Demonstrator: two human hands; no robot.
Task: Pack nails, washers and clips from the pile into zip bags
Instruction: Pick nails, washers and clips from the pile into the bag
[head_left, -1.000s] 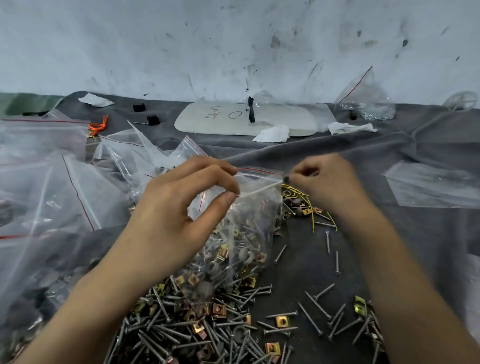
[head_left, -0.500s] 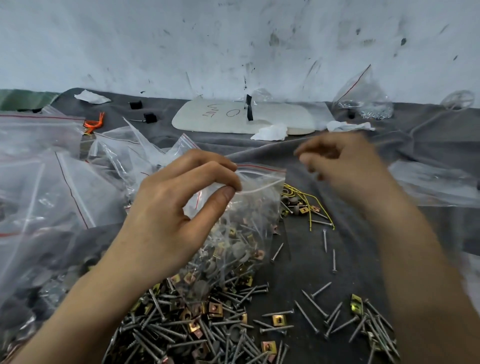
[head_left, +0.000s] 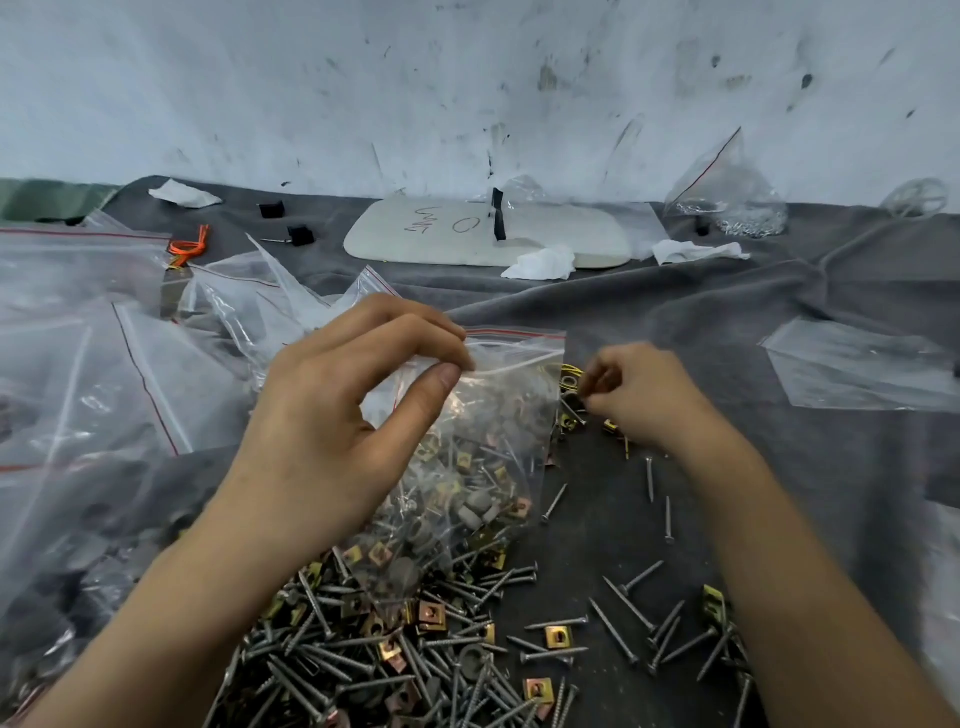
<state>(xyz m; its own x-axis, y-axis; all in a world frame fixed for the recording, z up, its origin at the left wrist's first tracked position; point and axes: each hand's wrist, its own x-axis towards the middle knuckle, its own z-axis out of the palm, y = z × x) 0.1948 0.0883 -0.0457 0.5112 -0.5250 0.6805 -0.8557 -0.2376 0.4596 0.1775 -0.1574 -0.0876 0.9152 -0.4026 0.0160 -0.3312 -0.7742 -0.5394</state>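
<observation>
My right hand (head_left: 644, 395) has left the mouth of the zip bag (head_left: 488, 467), where it was a second ago. It has swung up and come down at three o'clock of the bag, on the small scatter of parts by the yellow wire (head_left: 569, 370). I read that as one drop done and the next pick begun. The bag is well filled with clips, washers and nails, yet the main pile (head_left: 415, 654) at six o'clock is far from spent.

My left hand (head_left: 358, 415) has not shifted: thumb and forefinger pinch the bag's lip and hold the mouth up, its foot resting on the pile on the bench (head_left: 727, 312).

The right fingers are curled close, tips down, but I cannot tell whether they have a part yet; my knuckles cover it. The wire is half hidden behind the bag's edge. The other bags (head_left: 78, 364) at nine o'clock blur into glare, and my forearms cover part of the pile.
</observation>
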